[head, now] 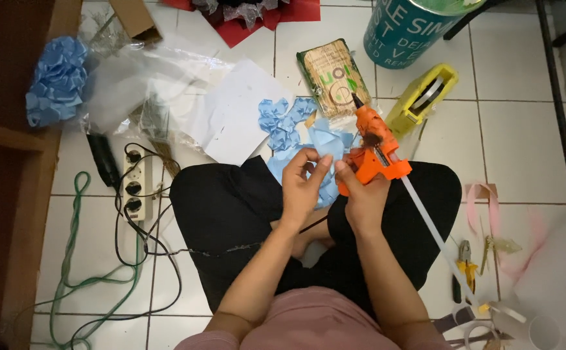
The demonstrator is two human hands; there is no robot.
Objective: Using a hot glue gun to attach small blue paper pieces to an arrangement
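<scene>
She sits cross-legged on the white tiled floor point(529, 136), and the step in hand looks to me like gluing: the right hand point(362, 198) is clenched round the grip of an orange plastic hot-glue gun point(375, 148), its dark nozzle pointing away from her and a long clear glue stick point(433, 233) trailing out of the back toward her right knee. The left hand point(301, 188) is half closed, thumb and fingertips point(322, 167) pinching the edge of a pale blue paper petal piece point(325, 146) held just in front of her lap, right beside the gun hand; the two hands nearly touch. The nozzle is not on the paper from where I stand, so I'd judge the coming move calls for turning the tip down onto the pinched fold and squeezing gently while the left fingers stay clear of the hot bead. More curled blue paper petals point(286, 120) lie on the tiles just beyond her knees, near a sheet of white paper point(234, 110). A yellow tape dispenser point(422, 97) sits off to her right, a white power strip point(134, 185) with black cables to her left, and yellow-handled pliers point(465, 266) by the glue stick's end
</scene>
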